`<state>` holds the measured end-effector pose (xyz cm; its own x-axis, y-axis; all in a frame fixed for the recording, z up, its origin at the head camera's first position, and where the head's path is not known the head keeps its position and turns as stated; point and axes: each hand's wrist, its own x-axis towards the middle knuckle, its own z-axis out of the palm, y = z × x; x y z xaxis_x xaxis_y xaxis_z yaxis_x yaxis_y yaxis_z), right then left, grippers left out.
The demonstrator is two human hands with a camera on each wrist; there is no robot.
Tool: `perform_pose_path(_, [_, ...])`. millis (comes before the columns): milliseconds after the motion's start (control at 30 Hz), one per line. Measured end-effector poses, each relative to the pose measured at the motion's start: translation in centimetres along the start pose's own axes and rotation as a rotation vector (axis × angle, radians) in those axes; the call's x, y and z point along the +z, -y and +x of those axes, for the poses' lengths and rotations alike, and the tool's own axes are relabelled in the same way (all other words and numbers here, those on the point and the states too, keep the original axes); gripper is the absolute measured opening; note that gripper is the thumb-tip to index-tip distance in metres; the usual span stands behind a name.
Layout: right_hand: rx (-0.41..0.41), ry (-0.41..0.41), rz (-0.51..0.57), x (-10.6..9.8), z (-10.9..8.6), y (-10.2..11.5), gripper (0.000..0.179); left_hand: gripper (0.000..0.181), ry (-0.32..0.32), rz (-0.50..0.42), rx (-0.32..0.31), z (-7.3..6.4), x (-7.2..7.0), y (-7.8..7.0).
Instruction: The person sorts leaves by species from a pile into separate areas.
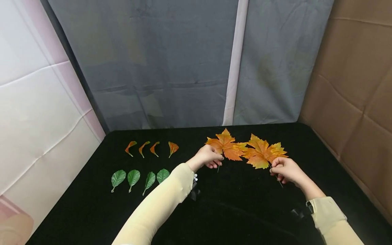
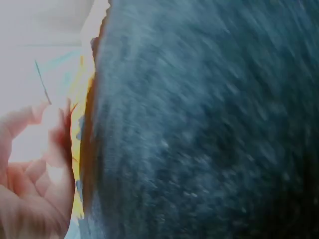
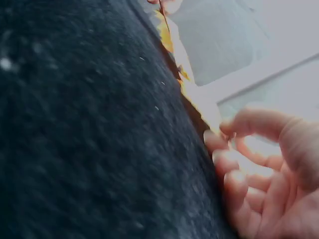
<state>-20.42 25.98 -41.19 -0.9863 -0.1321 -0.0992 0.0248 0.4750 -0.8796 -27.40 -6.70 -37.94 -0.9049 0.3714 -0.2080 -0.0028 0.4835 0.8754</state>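
Observation:
Two orange-yellow maple leaves lie side by side at the back of the black table, their inner lobes meeting. My left hand pinches the thin stem of the left maple leaf. In the left wrist view, the fingers hold that stem, which sticks up past them. The right hand pinches the stem of the right maple leaf between thumb and forefinger. From the right wrist view, the fingers are curled close to the dark cloth, with that leaf edge-on beyond them.
Several small curled orange leaves form a row at the back left. Several green leaves make a second row in front, the rightmost partly behind the left sleeve. Grey curtains stand behind the black table, a brown one on the right.

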Motion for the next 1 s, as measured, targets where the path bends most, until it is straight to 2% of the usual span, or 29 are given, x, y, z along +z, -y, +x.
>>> perform_pose_path(67, [-0.026,0.041,0.076,-0.5,0.0,-0.4,0.024,0.019,0.026,-0.094,-0.006,0.2,-0.3,0.0])
perform_pose_path(167, [-0.039,0.099,0.153,-1.2,0.1,-1.0,0.033,0.028,0.059,-0.189,0.003,0.3,-0.7,-0.4])
perform_pose_path(367, [-0.109,0.193,0.187,-1.9,0.1,-1.8,0.032,0.041,0.184,-0.326,0.077,0.3,-1.2,-0.7])
perform_pose_path(500, [-0.154,0.226,0.207,-2.0,0.1,-1.9,0.034,0.051,0.255,-0.353,0.088,0.2,-1.2,-0.5])
perform_pose_path(633, [-0.172,0.242,0.213,-1.9,0.1,-1.9,0.039,0.053,0.292,-0.348,0.088,0.1,-0.8,-0.3])
perform_pose_path(800, [-0.171,0.237,0.197,-1.8,0.0,-1.8,0.041,0.054,0.301,-0.356,0.093,0.1,-0.4,-0.2])
perform_pose_path(1000, [-0.159,0.235,0.181,-1.9,-0.1,-1.8,0.042,0.053,0.281,-0.375,0.098,0.2,0.0,-0.4])
